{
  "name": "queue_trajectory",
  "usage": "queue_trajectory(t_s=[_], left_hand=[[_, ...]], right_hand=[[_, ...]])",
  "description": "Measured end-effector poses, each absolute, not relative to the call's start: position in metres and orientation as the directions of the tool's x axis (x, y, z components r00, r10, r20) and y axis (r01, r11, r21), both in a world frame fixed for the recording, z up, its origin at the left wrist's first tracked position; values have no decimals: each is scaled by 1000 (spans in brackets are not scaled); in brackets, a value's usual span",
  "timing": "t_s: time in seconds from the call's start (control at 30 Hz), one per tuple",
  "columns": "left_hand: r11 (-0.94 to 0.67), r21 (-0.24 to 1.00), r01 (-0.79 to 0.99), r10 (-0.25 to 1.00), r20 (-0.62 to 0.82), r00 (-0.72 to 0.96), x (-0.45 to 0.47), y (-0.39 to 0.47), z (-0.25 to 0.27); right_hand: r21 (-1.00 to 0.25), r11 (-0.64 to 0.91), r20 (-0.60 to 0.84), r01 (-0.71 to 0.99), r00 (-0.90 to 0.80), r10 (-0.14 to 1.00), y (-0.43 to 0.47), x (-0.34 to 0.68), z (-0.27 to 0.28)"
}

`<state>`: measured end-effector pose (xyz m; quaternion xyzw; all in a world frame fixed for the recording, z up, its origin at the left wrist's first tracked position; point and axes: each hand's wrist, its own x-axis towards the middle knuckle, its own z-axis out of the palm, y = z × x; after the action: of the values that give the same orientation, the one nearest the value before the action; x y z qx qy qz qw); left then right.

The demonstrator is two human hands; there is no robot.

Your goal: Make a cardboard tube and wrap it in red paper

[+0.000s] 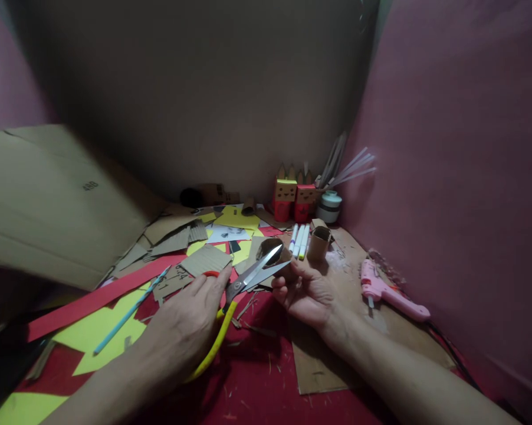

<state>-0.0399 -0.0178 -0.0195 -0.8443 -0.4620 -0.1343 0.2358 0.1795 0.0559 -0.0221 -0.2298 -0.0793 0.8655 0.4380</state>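
Note:
My left hand [181, 321] is closed around the handles of a pair of scissors [237, 287] with yellow and red grips. The blades are slightly apart and point right, lying over a short brown cardboard tube [285, 256]. My right hand [312, 295], palm turned up, grips that tube by its near right side with curled fingers. Whether a blade is inside the tube or only in front of it, I cannot tell. Thin cardboard scraps [247, 307] lie on the red surface below the scissors.
At the right lies a pink glue gun [387, 289]. Behind my right hand are another cardboard tube [319, 243] and several markers [300, 241]. Two decorated boxes [286, 198] and a jar [329, 208] stand at the back. Leftward lie a blue pencil [131, 310], yellow paper [98, 327] and cardboard pieces [206, 260].

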Motion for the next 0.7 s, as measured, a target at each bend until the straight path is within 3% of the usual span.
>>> queue_trajectory(t_s=[0.47,0.7], left_hand=[[-458,-218,862,715,485,503,-45,-17,-39],[-480,-243,843,692,486,534,-38,-22,-25]], right_hand=[[-284,-614,-349,-736,-518,781,57,179,-24],[-284,-574,-347,-768,-476,808,53,175,-17]])
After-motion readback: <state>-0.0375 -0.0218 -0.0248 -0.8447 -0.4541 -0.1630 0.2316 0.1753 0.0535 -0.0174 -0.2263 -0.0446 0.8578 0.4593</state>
